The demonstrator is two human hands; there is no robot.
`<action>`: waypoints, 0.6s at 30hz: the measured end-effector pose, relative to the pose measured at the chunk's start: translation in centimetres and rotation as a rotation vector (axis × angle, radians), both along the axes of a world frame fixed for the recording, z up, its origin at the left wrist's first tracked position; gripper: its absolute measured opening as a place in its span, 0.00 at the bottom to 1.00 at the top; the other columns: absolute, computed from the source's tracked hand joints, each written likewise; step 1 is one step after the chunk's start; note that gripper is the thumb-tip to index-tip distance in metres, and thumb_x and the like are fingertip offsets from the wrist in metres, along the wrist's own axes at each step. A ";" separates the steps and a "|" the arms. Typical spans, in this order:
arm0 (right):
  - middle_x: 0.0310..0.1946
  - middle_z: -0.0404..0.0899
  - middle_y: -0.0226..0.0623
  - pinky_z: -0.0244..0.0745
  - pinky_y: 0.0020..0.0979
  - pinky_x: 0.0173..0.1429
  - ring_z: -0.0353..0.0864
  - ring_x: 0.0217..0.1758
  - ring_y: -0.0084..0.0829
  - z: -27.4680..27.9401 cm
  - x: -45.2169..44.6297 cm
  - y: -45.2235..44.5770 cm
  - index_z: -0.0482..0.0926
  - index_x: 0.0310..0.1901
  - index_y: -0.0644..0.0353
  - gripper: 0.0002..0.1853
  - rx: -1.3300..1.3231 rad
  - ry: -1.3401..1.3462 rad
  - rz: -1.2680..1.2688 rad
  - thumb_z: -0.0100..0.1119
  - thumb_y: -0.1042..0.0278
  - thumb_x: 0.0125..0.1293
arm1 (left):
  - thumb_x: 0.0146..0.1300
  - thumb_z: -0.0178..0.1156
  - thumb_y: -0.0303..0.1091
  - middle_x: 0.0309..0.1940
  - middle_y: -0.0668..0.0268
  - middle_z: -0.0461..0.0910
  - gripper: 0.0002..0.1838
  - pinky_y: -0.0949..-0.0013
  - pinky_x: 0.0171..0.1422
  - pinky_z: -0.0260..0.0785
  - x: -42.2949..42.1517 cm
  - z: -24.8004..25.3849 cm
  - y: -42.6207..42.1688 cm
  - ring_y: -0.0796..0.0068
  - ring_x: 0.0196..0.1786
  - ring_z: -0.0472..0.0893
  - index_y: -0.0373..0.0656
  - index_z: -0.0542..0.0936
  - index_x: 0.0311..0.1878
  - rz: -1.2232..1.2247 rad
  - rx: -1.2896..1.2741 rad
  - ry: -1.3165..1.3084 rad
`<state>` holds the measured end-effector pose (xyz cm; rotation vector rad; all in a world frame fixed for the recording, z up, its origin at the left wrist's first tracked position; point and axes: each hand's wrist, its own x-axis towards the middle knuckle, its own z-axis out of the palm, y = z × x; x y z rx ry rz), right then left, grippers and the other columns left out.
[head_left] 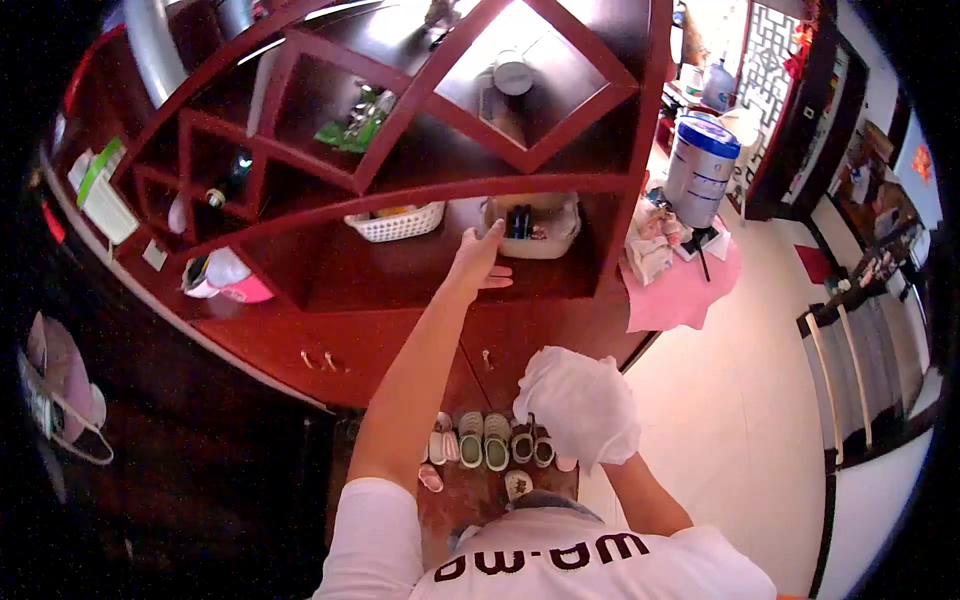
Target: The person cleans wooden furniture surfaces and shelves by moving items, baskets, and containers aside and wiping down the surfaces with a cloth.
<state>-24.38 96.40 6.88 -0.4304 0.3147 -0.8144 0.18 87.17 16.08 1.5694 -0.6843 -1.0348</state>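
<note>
My left hand (482,262) reaches onto the lower shelf of a dark red cabinet, thumb and fingers apart. Its thumb overlaps the left side of a pale bin (548,240) that contains dark upright items; whether they touch I cannot tell. Left of that bin stands a white perforated basket (400,222) with something yellow inside. A bunched white cloth (580,405) is in my right hand, in front of the cabinet. The cloth covers the fingers of that hand, and only the wrist and forearm (645,495) show below it.
Diamond-shaped dividers (530,155) of the cabinet rise above the shelf. A large can with a blue lid (700,170) stands on a pink cloth (690,290) at the right. Several shoes (497,440) line the cabinet's foot. A metal-framed rack (870,360) stands at far right.
</note>
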 end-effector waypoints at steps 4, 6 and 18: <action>0.49 0.74 0.35 0.68 0.31 0.60 0.72 0.53 0.30 -2.2 -0.6 -0.6 0.67 0.56 0.62 0.24 -0.097 0.101 -0.123 0.41 0.48 0.72 | 0.64 0.46 0.34 0.51 0.53 0.69 0.22 0.62 0.38 0.82 2.2 -2.3 -3.5 0.58 0.43 0.80 0.34 0.61 0.59 -0.138 -0.055 0.161; 0.51 0.73 0.36 0.68 0.32 0.61 0.71 0.54 0.30 -2.0 -0.6 -0.4 0.67 0.57 0.62 0.24 -0.237 0.273 -0.194 0.41 0.49 0.73 | 0.58 0.43 0.25 0.44 0.54 0.71 0.21 0.58 0.45 0.82 2.6 -2.8 -2.7 0.59 0.43 0.79 0.29 0.61 0.56 -0.075 -0.165 0.285; 0.65 0.62 0.47 0.55 0.43 0.70 0.62 0.66 0.48 1.4 12.3 -12.8 0.65 0.61 0.65 0.32 -1.467 1.683 -0.817 0.42 0.44 0.68 | 0.58 0.46 0.28 0.52 0.58 0.73 0.30 0.57 0.48 0.78 11.3 -0.5 22.5 0.63 0.50 0.78 0.40 0.60 0.66 0.082 -0.129 0.245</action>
